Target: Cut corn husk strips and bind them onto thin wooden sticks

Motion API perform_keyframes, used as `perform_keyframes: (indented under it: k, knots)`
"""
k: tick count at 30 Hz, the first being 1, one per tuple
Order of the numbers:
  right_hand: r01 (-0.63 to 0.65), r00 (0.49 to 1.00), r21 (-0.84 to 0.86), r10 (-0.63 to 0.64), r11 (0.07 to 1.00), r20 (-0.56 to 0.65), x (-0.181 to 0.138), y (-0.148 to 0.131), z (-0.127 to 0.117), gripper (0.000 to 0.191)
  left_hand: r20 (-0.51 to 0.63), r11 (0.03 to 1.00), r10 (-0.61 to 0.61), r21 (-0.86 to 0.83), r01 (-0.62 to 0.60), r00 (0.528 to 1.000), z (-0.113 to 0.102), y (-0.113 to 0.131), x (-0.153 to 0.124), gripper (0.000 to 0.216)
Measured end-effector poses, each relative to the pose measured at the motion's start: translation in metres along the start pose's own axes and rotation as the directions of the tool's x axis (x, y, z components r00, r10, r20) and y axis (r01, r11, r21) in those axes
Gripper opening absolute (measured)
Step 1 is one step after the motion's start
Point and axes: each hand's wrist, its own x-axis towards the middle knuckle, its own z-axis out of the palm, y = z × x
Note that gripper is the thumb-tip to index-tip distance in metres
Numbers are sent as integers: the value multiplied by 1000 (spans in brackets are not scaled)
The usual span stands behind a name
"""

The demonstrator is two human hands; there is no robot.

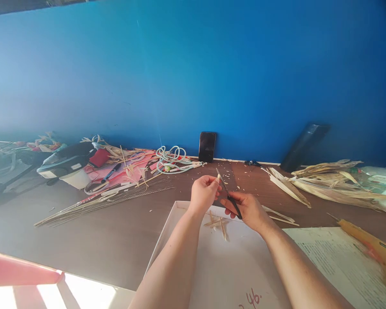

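Note:
My left hand [203, 194] pinches a small pale piece [219, 176], too small to tell exactly what it is. My right hand [249, 211] is closed around black-handled scissors [234, 207], their blades pointing up and left beside the pinched piece. I cannot tell whether the blades touch it. Both hands hover over the far edge of a shallow white box [176, 208]. Inside, under the hands, lie several crossed pale strips [224, 231], partly hidden. Red handwriting [254, 297] marks the box's near part.
A phone [207, 146] leans on the blue wall. Coiled pale-blue cord [172, 159], pink paper [138, 168] and thin sticks [116, 202] clutter the left. Dried corn husks [334, 186], a dark case [304, 148] and a printed sheet [328, 253] lie right. Scraps dot the brown table [93, 244].

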Motion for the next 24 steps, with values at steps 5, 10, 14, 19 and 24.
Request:
perform_keyframes:
  k: [5, 10, 14, 19, 24]
  knots:
    - [6, 1000, -11, -6, 1000, 1, 1, 3, 0, 41, 5, 1000, 6, 7, -6, 1000, 0, -1, 0, 19]
    - [24, 1000, -10, -24, 1000, -1, 0, 2, 1, 42, 3, 1000, 7, 2, -7, 1000, 0, -1, 0, 19]
    - [27, 1000, -20, -27, 999, -12, -1, -2, 1, 42, 2, 1000, 0, -4, 0, 1000, 0, 0, 0, 18]
    - [22, 1000, 8, -22, 1000, -8, -2, -3, 2, 43, -1, 1000, -4, -21, 4, 1000, 1, 2, -1, 18]
    - [18, 995, 28, -15, 999, -103, 3, 5, 1, 49, 6, 992, -33, -121, 33, 999, -1, 2, 0, 21]
